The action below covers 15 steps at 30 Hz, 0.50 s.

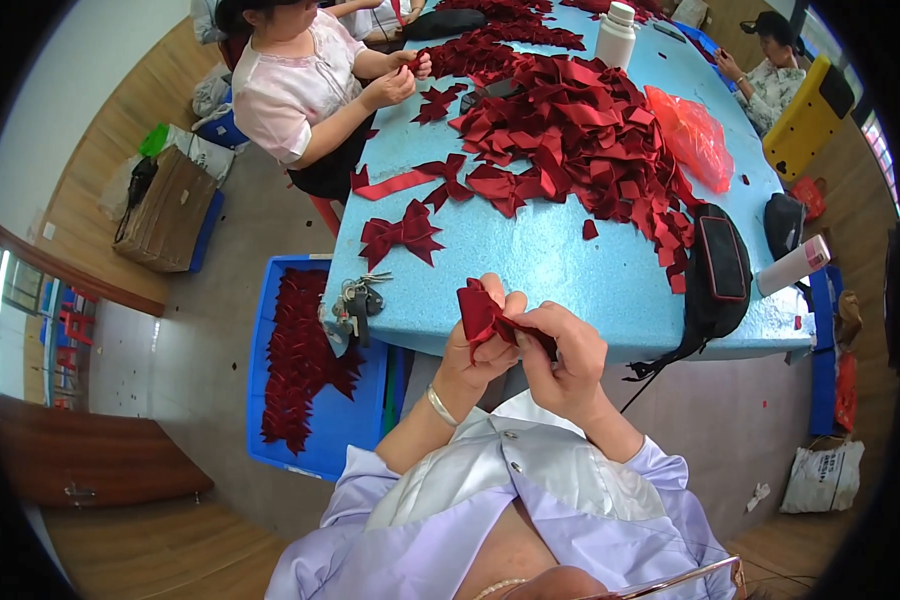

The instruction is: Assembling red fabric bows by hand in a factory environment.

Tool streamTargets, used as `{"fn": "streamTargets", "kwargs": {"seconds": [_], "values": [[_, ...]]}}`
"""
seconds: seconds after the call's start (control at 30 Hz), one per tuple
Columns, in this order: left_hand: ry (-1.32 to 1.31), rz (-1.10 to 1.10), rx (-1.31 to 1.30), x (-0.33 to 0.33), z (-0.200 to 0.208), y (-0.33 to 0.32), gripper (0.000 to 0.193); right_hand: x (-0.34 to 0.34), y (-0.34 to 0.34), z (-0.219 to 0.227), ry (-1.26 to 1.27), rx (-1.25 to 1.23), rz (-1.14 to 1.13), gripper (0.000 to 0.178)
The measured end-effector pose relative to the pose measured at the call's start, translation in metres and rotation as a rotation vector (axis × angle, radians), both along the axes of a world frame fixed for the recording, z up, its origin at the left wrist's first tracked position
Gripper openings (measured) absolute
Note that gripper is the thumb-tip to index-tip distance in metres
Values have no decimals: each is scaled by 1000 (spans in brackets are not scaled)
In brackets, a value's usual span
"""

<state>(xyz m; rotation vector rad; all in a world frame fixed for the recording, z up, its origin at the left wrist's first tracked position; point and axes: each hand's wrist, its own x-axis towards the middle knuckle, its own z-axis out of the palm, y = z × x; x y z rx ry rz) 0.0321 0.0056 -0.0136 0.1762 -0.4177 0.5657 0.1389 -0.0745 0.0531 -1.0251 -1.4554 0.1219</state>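
Note:
Just off the table's near edge, a dark red ribbon bow (480, 318) is pinched between my two hands. My left hand (475, 355) wraps its fingers round the bow's left side, with a bangle on the wrist. My right hand (567, 355) grips the other side with thumb and forefinger, partly hiding the ribbon there. A finished-looking red bow (402, 234) lies flat on the light blue table (450, 285) ahead and to the left. Beyond it is a looser ribbon piece (395, 186), and farther on a large heap of red bows (580, 140).
A blue crate (360, 425) with rows of red bows stands left of the table. Keys (358, 303) lie at the table's corner. A black bag (718, 280) and a pale bottle (795, 265) are at the right. A co-worker (300, 85) handles ribbon at the far left.

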Motion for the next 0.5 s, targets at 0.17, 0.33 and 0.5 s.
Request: {"fn": "streamTargets", "kwargs": {"seconds": [0.17, 0.33, 0.5], "values": [[17, 126, 101, 4, -7, 4, 22, 0, -2, 22, -109, 14, -51, 27], [234, 223, 142, -2, -2, 1, 22, -1, 4, 29, -244, 131, -168, 31], [216, 201, 99, -3, 10, 0, 18, 0, 8, 22, -272, 126, -197, 32]]}}
